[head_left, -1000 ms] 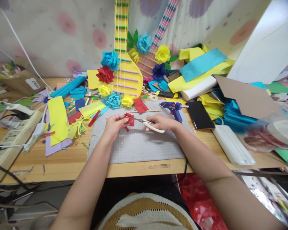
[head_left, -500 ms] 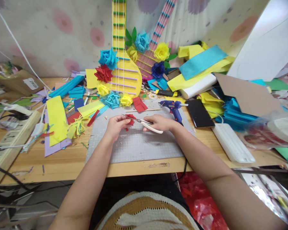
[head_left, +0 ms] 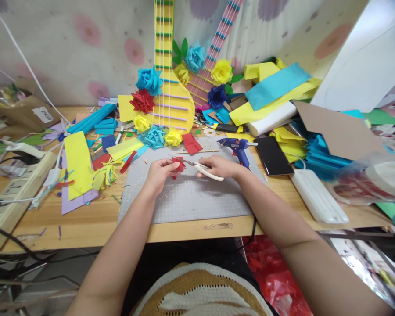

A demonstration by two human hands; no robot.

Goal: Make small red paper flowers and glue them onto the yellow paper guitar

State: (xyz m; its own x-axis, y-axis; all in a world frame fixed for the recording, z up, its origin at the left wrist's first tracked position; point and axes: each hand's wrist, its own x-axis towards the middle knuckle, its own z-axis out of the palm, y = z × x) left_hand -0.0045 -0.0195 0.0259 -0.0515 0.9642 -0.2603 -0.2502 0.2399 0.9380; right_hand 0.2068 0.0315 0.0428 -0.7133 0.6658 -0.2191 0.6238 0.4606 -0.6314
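Note:
My left hand [head_left: 158, 173] pinches a small piece of red paper [head_left: 178, 164] above the grey cutting mat [head_left: 191, 199]. My right hand [head_left: 219, 166] is closed round the white handles of a pair of scissors [head_left: 202, 169], whose blades point left into the red paper. Both hands hover over the mat's far half, close together.
A blue glue gun [head_left: 237, 148] and a black phone [head_left: 273, 156] lie right of the hands. A yellow paper guitar [head_left: 171, 87] with paper flowers leans on the wall. Paper scraps [head_left: 79, 164] litter the left; a power strip [head_left: 15, 188] sits far left, a white box [head_left: 317, 197] right.
The red paper has turned a little in my left fingers and the scissor blades have closed further into it. Both hands stay in nearly the same place.

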